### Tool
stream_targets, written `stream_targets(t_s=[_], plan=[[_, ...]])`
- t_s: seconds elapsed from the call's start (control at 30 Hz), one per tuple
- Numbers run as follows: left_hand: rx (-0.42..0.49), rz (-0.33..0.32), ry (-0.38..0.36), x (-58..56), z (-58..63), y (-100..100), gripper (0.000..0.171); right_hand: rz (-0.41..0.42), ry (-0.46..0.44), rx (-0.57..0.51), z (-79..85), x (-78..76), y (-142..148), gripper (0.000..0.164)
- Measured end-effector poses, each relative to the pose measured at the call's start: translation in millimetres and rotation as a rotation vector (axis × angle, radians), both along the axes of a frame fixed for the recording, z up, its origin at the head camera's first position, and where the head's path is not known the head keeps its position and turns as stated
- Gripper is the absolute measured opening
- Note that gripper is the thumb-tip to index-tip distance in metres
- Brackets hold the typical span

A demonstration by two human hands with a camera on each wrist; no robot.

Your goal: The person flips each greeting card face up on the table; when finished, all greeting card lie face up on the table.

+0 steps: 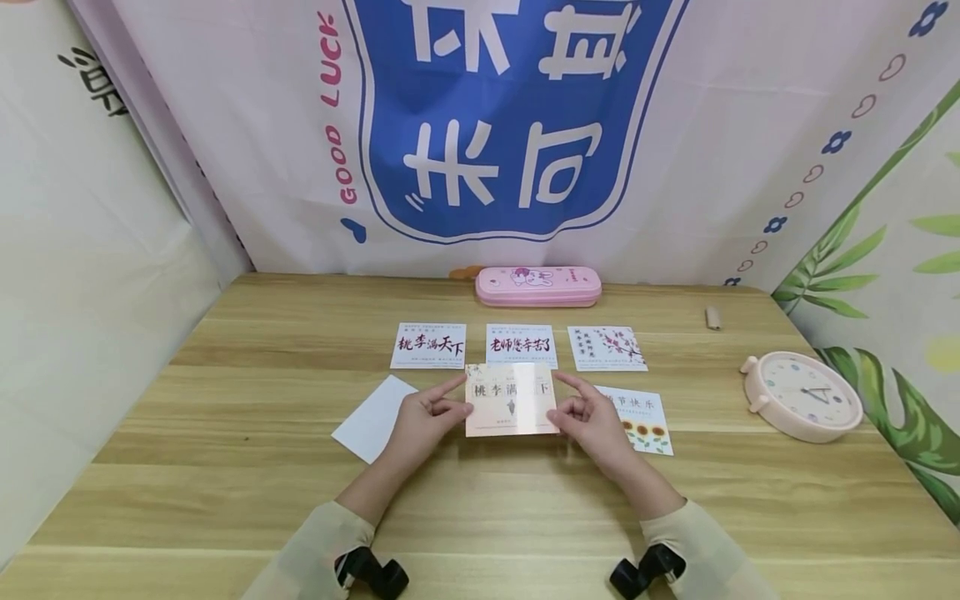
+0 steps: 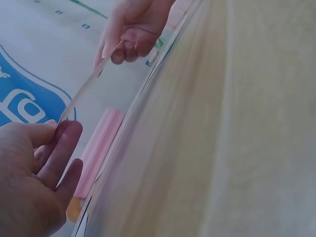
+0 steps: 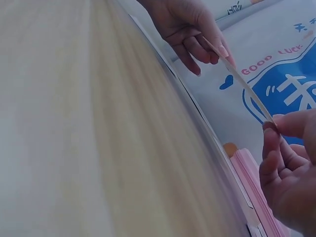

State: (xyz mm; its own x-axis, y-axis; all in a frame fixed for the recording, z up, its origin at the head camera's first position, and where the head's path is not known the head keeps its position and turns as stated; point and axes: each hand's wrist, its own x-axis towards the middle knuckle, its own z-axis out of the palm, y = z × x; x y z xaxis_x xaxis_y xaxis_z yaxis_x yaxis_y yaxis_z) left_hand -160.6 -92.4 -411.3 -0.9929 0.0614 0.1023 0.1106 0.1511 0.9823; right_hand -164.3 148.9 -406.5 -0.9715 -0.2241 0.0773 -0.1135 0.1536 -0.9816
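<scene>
Both hands hold up one cream card [image 1: 491,412] printed with dark characters, a bright glare streak down its right half. My left hand [image 1: 426,419] pinches its left edge between thumb and fingers. At the opposite edge, my right hand [image 1: 594,419] pinches it the same way. Both wrist views show the card [image 2: 84,91] edge-on, raised above the table. Behind it lie a card with red lettering [image 1: 427,346], a second red-lettered card [image 1: 520,343] and a plum-blossom card [image 1: 607,348]. A blank white card [image 1: 375,419] lies by the left hand, a sunflower card [image 1: 651,421] partly under the right.
A pink pencil case [image 1: 538,287] stands at the table's back edge against the printed cloth [image 1: 285,167]. To the right are a pale pink clock [image 1: 804,396] and a small beige block [image 1: 712,318]. Wooden tabletop [image 1: 225,467] extends around the cards.
</scene>
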Motion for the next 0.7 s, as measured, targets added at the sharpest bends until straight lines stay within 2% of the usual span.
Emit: stream_targets(t_s=[0.13,0.27,0.37,0.47,0.6,0.7], plan=[[0.004,0.031,0.02,0.2,-0.3,1.4,0.042,-0.034,0.011,0.033,0.4,0.6,-2.3,0.054],[0.006,0.044,0.039,0.4,-0.5,2.4,0.04,-0.026,0.01,0.052,0.6,0.7,-3.3,0.055],[0.006,0.021,0.057,1.0,-0.1,3.3,0.042,0.013,0.028,0.101,0.7,0.5,-3.5,0.062],[-0.009,-0.03,0.067,1.7,0.6,4.7,0.052,0.066,0.056,0.157,1.8,1.2,-4.4,0.074],[-0.11,-0.08,0.069,3.2,2.6,7.3,0.071,0.086,0.084,0.204,4.4,3.5,-6.7,0.082],[-0.234,-0.08,0.107,5.0,4.9,9.6,0.078,0.069,0.091,0.214,6.0,4.7,-8.5,0.08]])
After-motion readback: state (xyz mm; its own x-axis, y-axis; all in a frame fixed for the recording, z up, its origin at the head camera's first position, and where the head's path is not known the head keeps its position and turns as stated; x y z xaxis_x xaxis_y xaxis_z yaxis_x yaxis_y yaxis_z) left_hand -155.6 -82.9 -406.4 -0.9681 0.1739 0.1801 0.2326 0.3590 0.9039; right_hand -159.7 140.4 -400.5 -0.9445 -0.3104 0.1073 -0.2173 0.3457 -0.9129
